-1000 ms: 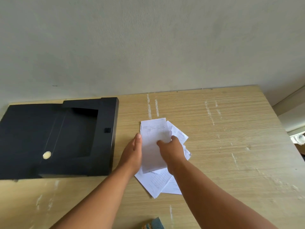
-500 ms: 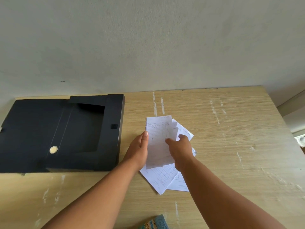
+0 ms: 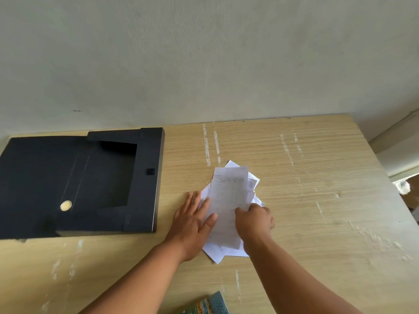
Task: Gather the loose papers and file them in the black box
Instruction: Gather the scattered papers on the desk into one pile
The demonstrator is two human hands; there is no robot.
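Beside the black box (image 3: pixel 79 184), hands square papers (image 3: pixel 229 200).

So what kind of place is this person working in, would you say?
Probably a plain home or small office desk. A worn wood-grain table stands against a bare grey wall, with an open black file box and loose printed papers under the hands. Nothing shows which for sure.
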